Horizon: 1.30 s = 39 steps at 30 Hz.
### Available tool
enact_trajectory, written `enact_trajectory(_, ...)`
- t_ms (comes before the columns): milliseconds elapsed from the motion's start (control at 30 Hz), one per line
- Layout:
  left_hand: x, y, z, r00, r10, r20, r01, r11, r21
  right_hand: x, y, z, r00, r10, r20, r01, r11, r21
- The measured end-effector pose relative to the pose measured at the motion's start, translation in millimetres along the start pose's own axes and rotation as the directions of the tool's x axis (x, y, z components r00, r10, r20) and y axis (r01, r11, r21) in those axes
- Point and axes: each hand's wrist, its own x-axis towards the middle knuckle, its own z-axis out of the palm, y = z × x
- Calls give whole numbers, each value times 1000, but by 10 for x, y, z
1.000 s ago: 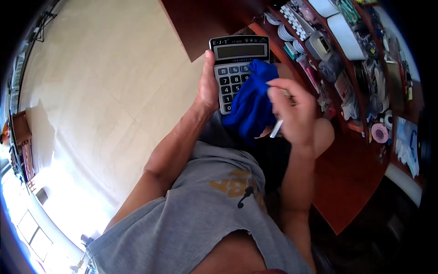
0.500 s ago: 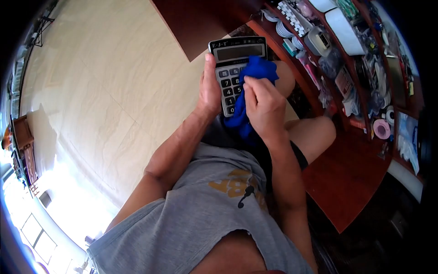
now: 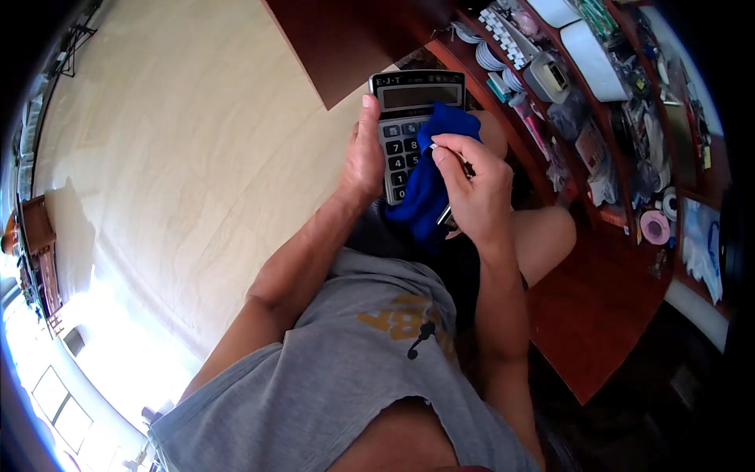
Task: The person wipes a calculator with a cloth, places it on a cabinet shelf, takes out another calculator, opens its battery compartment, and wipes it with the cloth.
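A large calculator (image 3: 399, 149) with a grey body and black number keys is held upright at its left edge by my left hand (image 3: 365, 161), thumb on the front rim. Over the calculator's right keys lies a bunched blue cloth (image 3: 429, 185), hanging down past its lower corner. Just right of the cloth, my right hand (image 3: 478, 185) is closed around a thin, shiny pen-like object (image 3: 446, 216), whose light tip shows between thumb and forefinger near the cloth. The lower right part of the calculator is hidden.
Red-brown shelves (image 3: 543, 86) packed with small goods and bagged items run along the right. A pink tape roll (image 3: 654, 226) sits there. A dark red board (image 3: 346, 47) is above, another red panel (image 3: 602, 330) at lower right. Pale tiled floor (image 3: 181, 157) spreads left.
The right hand swung in over the cloth, then drew back slightly right, the thin object showing again below it. The cloth shifted over the keys, and the calculator moved slightly down and right.
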Motion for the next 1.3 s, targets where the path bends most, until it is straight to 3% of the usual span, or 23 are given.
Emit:
enact_trajectory(33, -10, 13, -8, 1000, -1, -7, 1, 1000, 2, -4, -9, 16, 1000, 3, 4, -3, 1000, 5)
enact_trajectory(100, -9, 14, -24, 999, 42, 20, -43, 996, 81, -7, -18, 7, 984, 157, 80, -160, 987, 32)
enact_trajectory(133, -28, 30, -4, 999, 32, 22, -34, 997, 64, 12, -125, -86, 951, 247, 183, -225, 965, -135)
enact_trajectory(167, -37, 37, 14, 999, 33, 21, -34, 997, 65, -32, -170, -123, 952, 246, 184, -224, 965, -133)
enact_trajectory(367, -1, 11, 25, 999, -30, 24, 32, 998, -57, -108, -365, -356, 998, 42, 41, -33, 980, -195)
enact_trajectory(400, 17, -10, -3, 999, -17, 27, 19, 999, -46, -93, -354, -339, 996, 77, -37, -83, 972, -220)
enact_trajectory(500, 45, -37, -31, 999, 4, 40, -3, 1000, -21, -75, -36, -194, 998, 42, -50, -57, 934, -352)
enact_trajectory(567, 2, -20, -2, 999, 9, 33, -9, 1000, -11, -62, 31, -69, 997, 10, -74, -32, 952, -305)
enact_trajectory(633, -37, 24, 13, 999, 19, -27, -16, 995, 95, -26, 43, 49, 987, -89, -137, 60, 978, -201)
enact_trajectory(800, -98, 71, 80, 994, 110, 5, -109, 979, 175, -10, 124, 228, 955, -257, -144, 199, 924, -327)
enact_trajectory(900, -97, 31, 49, 992, 125, -2, -121, 963, 242, 2, 39, 241, 976, -203, -83, 159, 915, -370)
enact_trajectory(1000, -13, -18, -4, 994, 108, -29, -106, 994, 37, -97, 87, 214, 989, -145, 36, 149, 923, -354)
enact_trajectory(1133, -76, -13, 42, 996, 66, -53, -66, 998, 15, -99, 99, 180, 985, -172, 22, 168, 916, -365)
enact_trajectory(1233, -37, 94, 41, 995, 97, -28, -92, 987, 132, -74, 54, 190, 984, -176, 13, 167, 902, -398)
enact_trajectory(1300, -24, 158, 53, 995, 79, -61, -76, 996, 51, -143, 65, 150, 984, -148, 101, 174, 927, -333)
